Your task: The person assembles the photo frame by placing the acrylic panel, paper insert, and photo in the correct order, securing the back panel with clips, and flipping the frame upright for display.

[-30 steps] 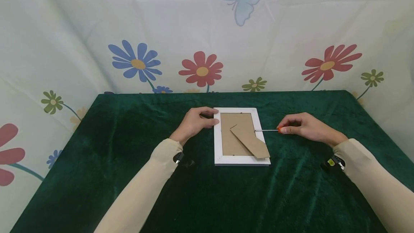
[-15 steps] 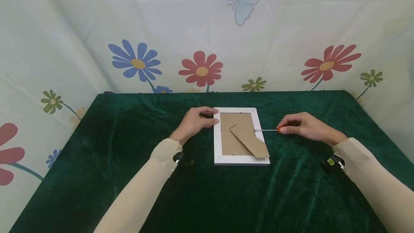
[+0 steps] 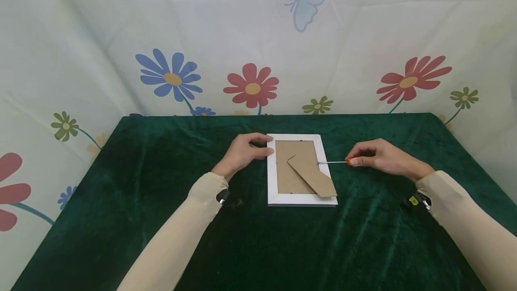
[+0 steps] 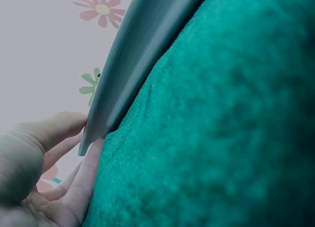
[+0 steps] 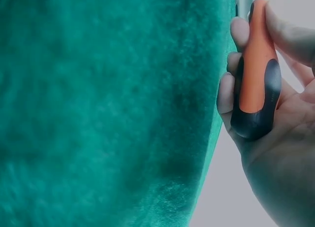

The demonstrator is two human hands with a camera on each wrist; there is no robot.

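Note:
A white picture frame [image 3: 272, 178] lies back side up on the green cloth, with its brown backing board [image 3: 286, 181] showing. The slanted brown stand leg [image 3: 313, 178] crosses the board toward the lower right corner. At the upper left edge, my left hand [image 3: 241, 154] pinches the frame between thumb and fingers; the left wrist view shows the frame's side [image 4: 128, 64] there. My right hand [image 3: 379, 158] grips a screwdriver [image 5: 256, 74] by its orange and black handle. Its thin metal shaft [image 3: 333, 162] points left, and the tip meets the frame's right inner edge.
Dark green velvety cloth [image 3: 141, 219] covers the table. A white backdrop [image 3: 226, 21] printed with flowers and a butterfly hangs behind and beside it. Small dark metal tabs sit along the frame's inner edges.

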